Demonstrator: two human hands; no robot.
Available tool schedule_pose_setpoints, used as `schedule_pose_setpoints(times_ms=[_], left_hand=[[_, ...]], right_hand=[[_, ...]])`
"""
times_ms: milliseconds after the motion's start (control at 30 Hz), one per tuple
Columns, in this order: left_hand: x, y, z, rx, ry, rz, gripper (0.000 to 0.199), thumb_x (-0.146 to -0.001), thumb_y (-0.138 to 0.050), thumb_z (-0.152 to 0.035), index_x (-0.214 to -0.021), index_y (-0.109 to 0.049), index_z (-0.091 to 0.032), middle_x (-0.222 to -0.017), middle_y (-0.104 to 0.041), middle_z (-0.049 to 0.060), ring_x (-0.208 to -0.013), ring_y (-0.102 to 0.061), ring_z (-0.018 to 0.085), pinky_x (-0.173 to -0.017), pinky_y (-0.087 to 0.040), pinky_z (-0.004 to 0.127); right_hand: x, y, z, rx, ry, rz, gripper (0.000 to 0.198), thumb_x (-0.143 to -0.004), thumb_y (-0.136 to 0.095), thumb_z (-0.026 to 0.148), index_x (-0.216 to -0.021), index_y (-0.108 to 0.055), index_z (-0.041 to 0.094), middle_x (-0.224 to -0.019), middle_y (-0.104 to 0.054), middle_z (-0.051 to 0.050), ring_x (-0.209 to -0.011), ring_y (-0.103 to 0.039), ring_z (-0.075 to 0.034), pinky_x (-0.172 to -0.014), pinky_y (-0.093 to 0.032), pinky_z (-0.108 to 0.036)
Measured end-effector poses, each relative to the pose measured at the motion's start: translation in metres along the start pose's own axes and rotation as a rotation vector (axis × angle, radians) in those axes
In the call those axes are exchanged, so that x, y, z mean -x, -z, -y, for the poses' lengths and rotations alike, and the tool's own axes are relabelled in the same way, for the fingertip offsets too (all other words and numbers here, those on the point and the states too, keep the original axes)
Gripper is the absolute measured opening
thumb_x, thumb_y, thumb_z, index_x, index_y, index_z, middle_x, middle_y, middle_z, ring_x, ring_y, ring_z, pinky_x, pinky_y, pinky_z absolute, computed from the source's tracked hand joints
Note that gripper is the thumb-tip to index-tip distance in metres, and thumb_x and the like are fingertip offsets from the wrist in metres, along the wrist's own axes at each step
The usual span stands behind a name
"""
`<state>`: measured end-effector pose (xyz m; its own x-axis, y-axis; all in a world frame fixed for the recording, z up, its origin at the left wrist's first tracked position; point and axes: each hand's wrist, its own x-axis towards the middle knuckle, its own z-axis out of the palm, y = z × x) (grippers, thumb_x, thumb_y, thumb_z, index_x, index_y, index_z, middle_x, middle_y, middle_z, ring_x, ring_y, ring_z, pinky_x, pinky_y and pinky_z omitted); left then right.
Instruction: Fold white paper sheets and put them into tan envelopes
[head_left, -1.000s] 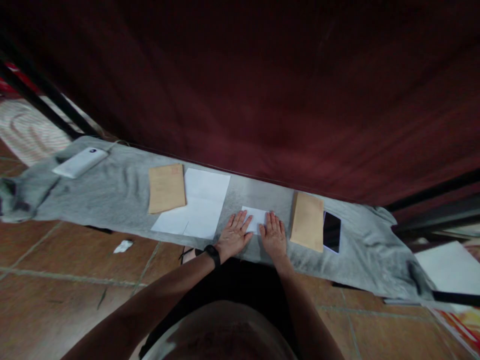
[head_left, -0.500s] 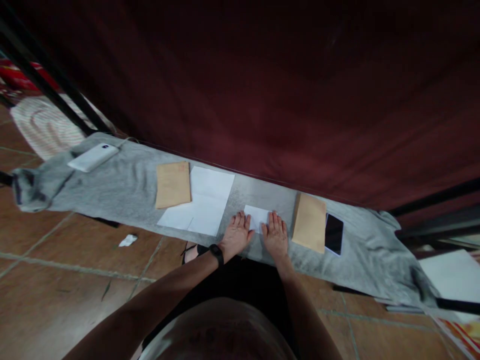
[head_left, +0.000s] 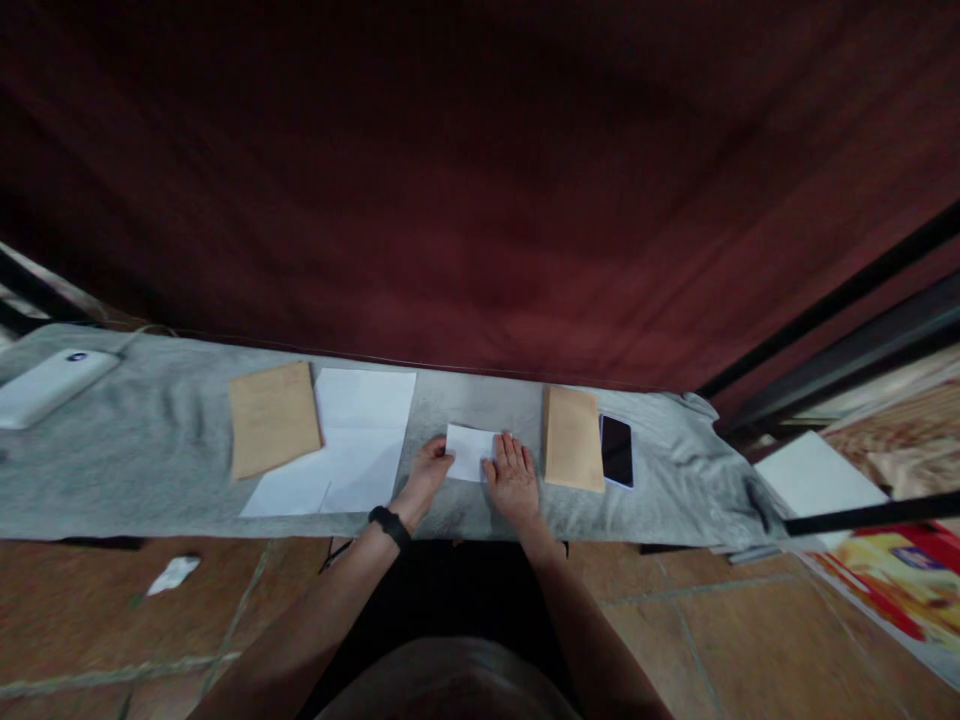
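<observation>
A small folded white paper (head_left: 469,452) lies on the grey cloth between my hands. My left hand (head_left: 429,468), with a black band on its wrist, pinches the paper's left edge between thumb and fingers. Flat on the paper's right end rests my right hand (head_left: 514,482), fingers stretched out. To the left are larger creased white sheets (head_left: 367,445), partly under a brown paper envelope (head_left: 274,422). A stack of brown envelopes (head_left: 574,440) lies right of my right hand.
A dark-screened phone (head_left: 617,452) sits beside the right envelopes. At the far left lies a white device (head_left: 56,385) with a cable. A dark red curtain (head_left: 465,200) hangs behind the cloth-covered surface (head_left: 180,500). Black bars stand at the right; crumpled paper (head_left: 174,574) lies on the tiled floor.
My left hand has gone from lying flat on the small paper to pinching its left edge. My right hand stays flat on it. The whole view has turned and shifted rightward.
</observation>
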<state>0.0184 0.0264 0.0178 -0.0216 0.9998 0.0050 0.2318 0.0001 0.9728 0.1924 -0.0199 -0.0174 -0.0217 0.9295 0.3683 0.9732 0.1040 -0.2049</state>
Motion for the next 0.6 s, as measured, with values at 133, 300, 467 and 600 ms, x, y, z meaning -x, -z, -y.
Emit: schedule_pose_setpoints(times_ms=[133, 300, 467, 600], left_hand=[[0.005, 0.001, -0.019, -0.012, -0.026, -0.002, 0.021, -0.08, -0.053, -0.026, -0.091, -0.068, -0.016, -0.078, -0.071, 0.003, -0.071, -0.066, 0.019, -0.067, -0.055, 0.031], [0.017, 0.012, -0.057, -0.338, -0.369, -0.127, 0.021, -0.092, -0.052, -0.027, -0.101, -0.07, -0.021, -0.096, -0.07, 0.007, -0.093, -0.064, 0.023, -0.087, -0.053, 0.039], [0.047, 0.008, -0.069, -0.794, -0.805, 0.034, 0.033, -0.099, -0.045, -0.02, -0.123, -0.067, -0.023, -0.106, -0.07, 0.01, -0.1, -0.063, 0.026, -0.094, -0.05, 0.042], [0.07, -0.008, -0.059, -0.809, -0.812, 0.199, 0.033, -0.099, -0.045, -0.023, -0.124, -0.067, -0.023, -0.106, -0.071, 0.01, -0.098, -0.065, 0.025, -0.09, -0.052, 0.042]], right_hand=[[-0.006, 0.007, -0.003, -0.195, -0.065, -0.005, 0.048, -0.106, -0.039, 0.034, -0.147, -0.051, 0.013, -0.151, -0.053, -0.015, -0.144, -0.044, -0.026, -0.119, -0.034, -0.048], [-0.017, 0.027, -0.002, -0.576, -0.296, -0.069, 0.061, -0.109, -0.015, 0.043, -0.144, -0.054, 0.011, -0.144, -0.06, -0.016, -0.131, -0.058, -0.021, -0.106, -0.05, -0.038], [-0.014, 0.053, 0.024, -1.2, -0.361, 0.075, 0.066, -0.107, -0.013, 0.055, -0.142, -0.055, 0.018, -0.123, -0.073, -0.013, -0.103, -0.073, -0.023, -0.087, -0.057, -0.037], [-0.005, 0.054, 0.031, -1.224, -0.471, 0.083, 0.052, -0.101, -0.035, 0.054, -0.125, -0.066, 0.019, -0.106, -0.077, -0.01, -0.092, -0.073, -0.024, -0.079, -0.058, -0.034]])
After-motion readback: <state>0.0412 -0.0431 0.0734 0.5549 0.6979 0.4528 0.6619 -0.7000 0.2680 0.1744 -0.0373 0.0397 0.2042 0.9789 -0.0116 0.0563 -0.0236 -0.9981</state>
